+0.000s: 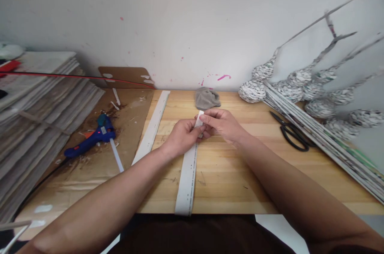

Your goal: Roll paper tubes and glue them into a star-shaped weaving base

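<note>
A long white paper strip (187,178) lies lengthwise on the wooden table (240,174), its near end hanging over the front edge. My left hand (182,136) and my right hand (220,124) meet at the strip's far end. Both pinch that end between fingers and thumbs, left hand on the left side, right hand on top and right. A grey cloth (206,98) lies just behind my hands.
A second white strip (153,126) lies to the left. A blue glue gun (91,139) rests on brown cardboard (99,166). Stacked newspapers (36,118) fill the left. Black scissors (290,134) and rolled newspaper sticks (315,126) with coiled heads lie on the right.
</note>
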`<state>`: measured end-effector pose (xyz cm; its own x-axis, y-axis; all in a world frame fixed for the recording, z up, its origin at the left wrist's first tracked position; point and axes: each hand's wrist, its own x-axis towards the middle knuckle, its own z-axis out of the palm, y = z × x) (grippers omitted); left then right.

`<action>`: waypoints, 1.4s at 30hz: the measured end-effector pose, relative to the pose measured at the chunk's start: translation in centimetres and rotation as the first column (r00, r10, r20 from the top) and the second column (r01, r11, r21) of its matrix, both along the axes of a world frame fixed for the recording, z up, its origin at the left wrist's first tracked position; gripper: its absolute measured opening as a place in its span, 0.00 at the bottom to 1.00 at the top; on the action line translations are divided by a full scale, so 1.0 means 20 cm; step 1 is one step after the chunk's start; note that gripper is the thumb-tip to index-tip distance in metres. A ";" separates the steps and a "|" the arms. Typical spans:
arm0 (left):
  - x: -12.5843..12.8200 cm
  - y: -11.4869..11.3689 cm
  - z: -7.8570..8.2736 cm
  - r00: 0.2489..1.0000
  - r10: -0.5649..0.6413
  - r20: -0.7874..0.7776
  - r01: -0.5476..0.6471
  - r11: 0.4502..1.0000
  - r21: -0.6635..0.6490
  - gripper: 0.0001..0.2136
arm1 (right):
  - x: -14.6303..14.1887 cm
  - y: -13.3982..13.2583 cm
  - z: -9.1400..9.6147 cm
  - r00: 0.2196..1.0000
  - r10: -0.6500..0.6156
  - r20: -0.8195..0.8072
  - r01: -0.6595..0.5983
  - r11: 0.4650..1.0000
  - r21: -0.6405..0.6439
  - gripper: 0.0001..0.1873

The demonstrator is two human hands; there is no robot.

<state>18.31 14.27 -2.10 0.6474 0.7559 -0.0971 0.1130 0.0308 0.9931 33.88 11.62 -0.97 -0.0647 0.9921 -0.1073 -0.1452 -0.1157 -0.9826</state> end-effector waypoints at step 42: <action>0.02 -0.04 0.02 0.994 -0.056 0.092 0.076 0.970 -0.232 0.14 | 0.02 -0.02 0.04 0.998 0.061 0.005 -0.061 0.997 -0.050 0.16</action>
<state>18.75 13.49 -1.72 0.7082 0.6741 -0.2100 0.0393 0.2594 0.9650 34.23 11.25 -0.11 -0.1238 0.9799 -0.1567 -0.1300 -0.1726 -0.9764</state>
